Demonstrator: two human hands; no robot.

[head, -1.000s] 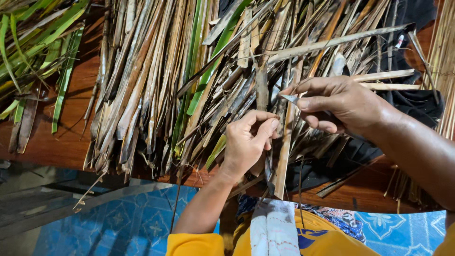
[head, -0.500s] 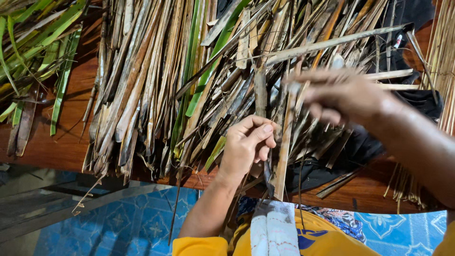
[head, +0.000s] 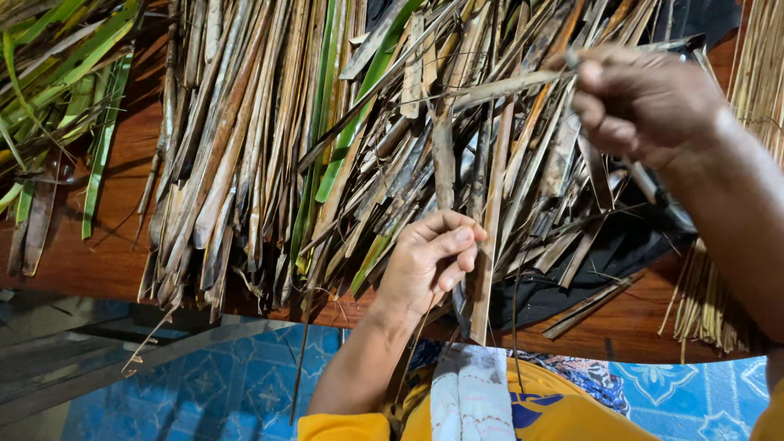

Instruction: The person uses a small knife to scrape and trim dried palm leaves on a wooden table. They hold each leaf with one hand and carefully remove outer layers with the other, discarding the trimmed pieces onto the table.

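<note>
We see a long dried leaf strip (head: pixel 490 237) at centre, long axis running near to far, near end hanging just past the tabletop's near edge, far end lost in the pile. Our left hand (head: pixel 429 261) is closed around it, fingers curled, thumb on top, pinching the strip and what looks like a thin midrib. Our right hand (head: pixel 641 102) is up at far right, blurred, fingers bunched shut on the end of a pale strip (head: pixel 498 88) that lies nearly crosswise, pointing left and slightly near. What else it grips we cannot tell.

Around both hands lies a heap of dried brown and tan leaves (head: pixel 245 147), mostly pointing near to far, fanned out, a few green blades (head: pixel 359 106) mixed in. Far left, a separate bunch of fresh green leaves (head: pixel 57 90), tilted. Right edge, a bundle of thin straw-coloured ribs (head: pixel 719 278), upright in view. Dark cloth (head: pixel 612 253) under the leaves at right.

The reddish-brown wooden tabletop (head: pixel 106 253) shows bare at left near and along the near edge. Below it, blue patterned floor tiles (head: pixel 237 384) and a grey ledge (head: pixel 73 367). White folded cloth (head: pixel 469 392) on the yellow lap. Open room only at near left.
</note>
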